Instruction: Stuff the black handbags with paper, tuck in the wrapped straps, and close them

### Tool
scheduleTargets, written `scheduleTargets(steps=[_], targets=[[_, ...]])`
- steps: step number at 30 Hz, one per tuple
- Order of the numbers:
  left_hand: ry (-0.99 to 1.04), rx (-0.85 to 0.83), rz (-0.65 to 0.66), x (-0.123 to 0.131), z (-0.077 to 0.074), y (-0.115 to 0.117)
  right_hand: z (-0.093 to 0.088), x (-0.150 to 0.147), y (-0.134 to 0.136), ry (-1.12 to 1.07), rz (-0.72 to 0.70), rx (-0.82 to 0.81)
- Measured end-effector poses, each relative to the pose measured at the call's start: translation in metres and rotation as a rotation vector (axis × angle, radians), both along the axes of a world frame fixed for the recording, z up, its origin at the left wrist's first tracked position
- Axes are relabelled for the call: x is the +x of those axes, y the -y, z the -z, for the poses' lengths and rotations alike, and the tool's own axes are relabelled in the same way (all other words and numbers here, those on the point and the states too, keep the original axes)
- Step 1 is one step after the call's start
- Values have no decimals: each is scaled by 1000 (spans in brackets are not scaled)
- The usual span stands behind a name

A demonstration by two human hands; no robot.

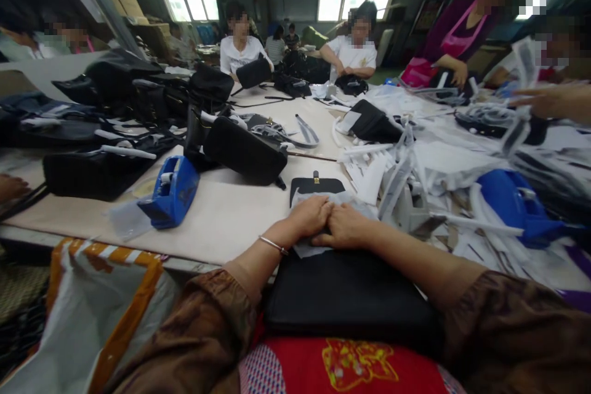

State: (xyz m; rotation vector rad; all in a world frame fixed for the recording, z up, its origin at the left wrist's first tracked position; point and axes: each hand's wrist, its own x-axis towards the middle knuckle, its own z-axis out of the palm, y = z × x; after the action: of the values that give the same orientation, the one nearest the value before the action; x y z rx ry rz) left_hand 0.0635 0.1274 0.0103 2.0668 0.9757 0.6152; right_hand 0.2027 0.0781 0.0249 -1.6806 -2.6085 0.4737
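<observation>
A black handbag [351, 295] lies in front of me, its near end at my lap and its far flap with a gold clasp [316, 179] on the table. Thin white tissue paper [308, 250] is spread across its middle. My left hand [314, 213], below a silver bangle, has its fingers curled on the paper. Touching it, my right hand [347, 225] is also closed on the paper, thumb toward the left. Part of the paper is hidden under both hands.
Blue tape dispensers [172, 192] stand on the left and right [517, 206]. Several black bags [244, 151] lie on the table. White paper and plastic scraps [383, 175] pile up at my right. A lined sack [87, 314] hangs below the left edge. Several people [353, 52] work around the table.
</observation>
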Motion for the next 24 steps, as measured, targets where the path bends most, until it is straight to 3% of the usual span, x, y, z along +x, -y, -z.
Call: scheduleTargets(steps=[4, 10, 14, 20, 24], targets=[[-212, 110, 141, -33, 17, -6, -2, 38, 15, 49, 57, -2], [-388, 158, 264, -38, 13, -6, -34, 88, 42, -53, 68, -27], [-418, 169, 283, -34, 7, -7, -48, 81, 59, -15, -17, -7], [-442, 208, 326, -37, -2, -5, -40, 59, 67, 184, -117, 182], [-424, 250, 345, -40, -5, -3, -45, 56, 67, 252, -196, 208]])
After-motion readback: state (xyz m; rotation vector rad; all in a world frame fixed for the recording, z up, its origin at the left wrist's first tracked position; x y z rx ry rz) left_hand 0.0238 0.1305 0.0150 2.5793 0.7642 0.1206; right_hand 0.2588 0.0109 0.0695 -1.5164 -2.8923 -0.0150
